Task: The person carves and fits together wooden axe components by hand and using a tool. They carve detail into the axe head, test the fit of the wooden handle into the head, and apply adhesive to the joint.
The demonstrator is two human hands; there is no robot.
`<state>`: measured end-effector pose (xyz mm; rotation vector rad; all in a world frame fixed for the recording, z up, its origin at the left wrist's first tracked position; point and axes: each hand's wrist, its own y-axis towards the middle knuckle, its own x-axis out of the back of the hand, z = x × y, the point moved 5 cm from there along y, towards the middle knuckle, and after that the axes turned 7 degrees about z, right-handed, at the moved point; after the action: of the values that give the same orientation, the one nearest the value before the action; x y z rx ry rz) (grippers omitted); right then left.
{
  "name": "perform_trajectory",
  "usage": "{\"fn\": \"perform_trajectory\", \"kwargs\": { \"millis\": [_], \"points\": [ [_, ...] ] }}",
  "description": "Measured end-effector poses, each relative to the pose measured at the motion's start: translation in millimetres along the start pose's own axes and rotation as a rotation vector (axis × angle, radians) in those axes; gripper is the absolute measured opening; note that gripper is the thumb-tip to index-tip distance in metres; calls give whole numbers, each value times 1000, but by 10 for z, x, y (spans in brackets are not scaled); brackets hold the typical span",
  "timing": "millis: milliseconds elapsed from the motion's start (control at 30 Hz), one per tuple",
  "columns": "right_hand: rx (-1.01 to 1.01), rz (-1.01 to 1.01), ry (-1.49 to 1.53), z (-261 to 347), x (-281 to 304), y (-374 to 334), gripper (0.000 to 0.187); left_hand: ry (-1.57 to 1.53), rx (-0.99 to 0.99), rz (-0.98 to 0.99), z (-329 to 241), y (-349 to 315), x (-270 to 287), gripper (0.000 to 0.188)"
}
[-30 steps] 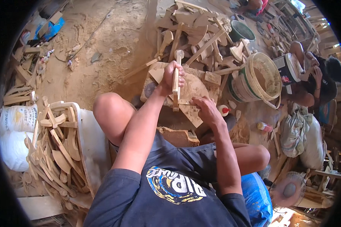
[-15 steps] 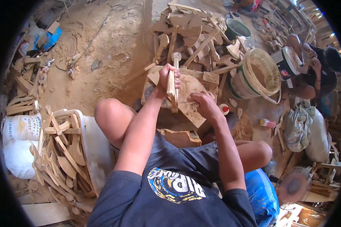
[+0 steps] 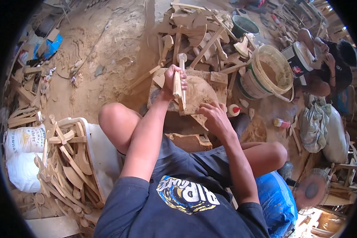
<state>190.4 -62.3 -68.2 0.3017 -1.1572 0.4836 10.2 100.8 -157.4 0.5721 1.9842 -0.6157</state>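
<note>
Wooden stick [image 3: 181, 81] stands near upright in left hand [image 3: 173, 81], rounded end away

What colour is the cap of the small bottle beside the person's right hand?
Red. The small white bottle lies just right of the right hand, seen in the head view.

Left hand [image 3: 173, 81] fisted; right hand [image 3: 211, 115] pressing down.

Pale, matt raw wood spatula [image 3: 181, 81] on a rough, dusty wooden block [image 3: 200, 89].
</note>
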Motion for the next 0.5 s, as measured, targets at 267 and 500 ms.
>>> {"fn": "perform_trajectory", "kwargs": {
  "millis": [267,500],
  "points": [
    [-49,-64,-152,196,-126,-86,19,-34,10,-28,44,10,-2,22],
    [-103,0,-273,264,-12,-28,17,-41,-10,-60,73,29,-58,22]
  ]
}}
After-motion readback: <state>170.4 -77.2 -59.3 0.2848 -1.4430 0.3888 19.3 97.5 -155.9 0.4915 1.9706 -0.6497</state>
